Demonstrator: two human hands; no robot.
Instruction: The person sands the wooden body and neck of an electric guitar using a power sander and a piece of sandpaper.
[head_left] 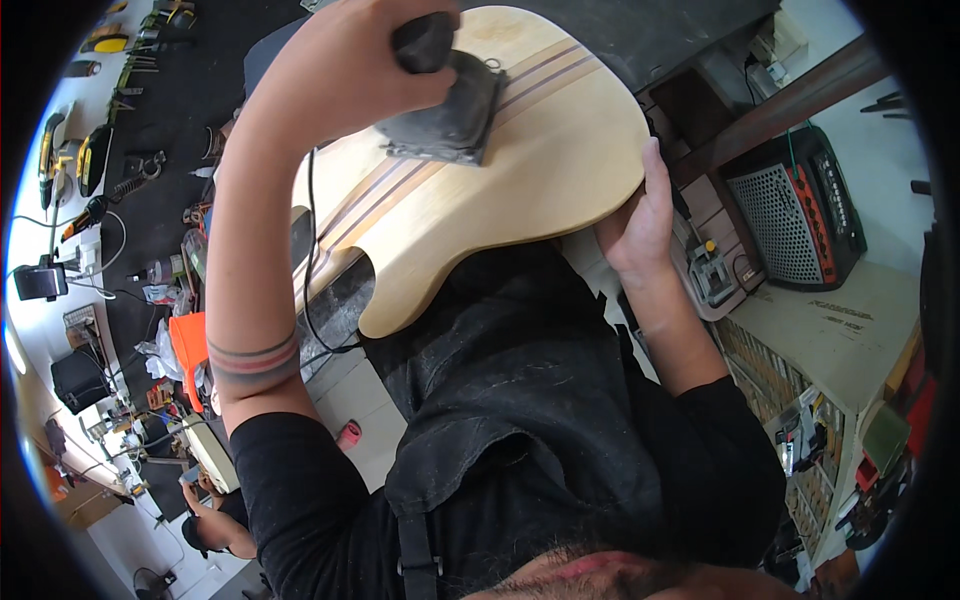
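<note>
Guitar body [570, 175], dark bench [660, 30], white wall [895, 190]

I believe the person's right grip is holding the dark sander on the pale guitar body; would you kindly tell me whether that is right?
Not quite: the head view shows the left grip holding the dark sander on the pale guitar body. The right grip is at the body's edge instead.

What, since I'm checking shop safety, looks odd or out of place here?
I see no clear spill or damage. One slightly odd thing: the black cord hangs loosely across the wooden guitar, left of the sander, where it could perhaps snag.
</note>
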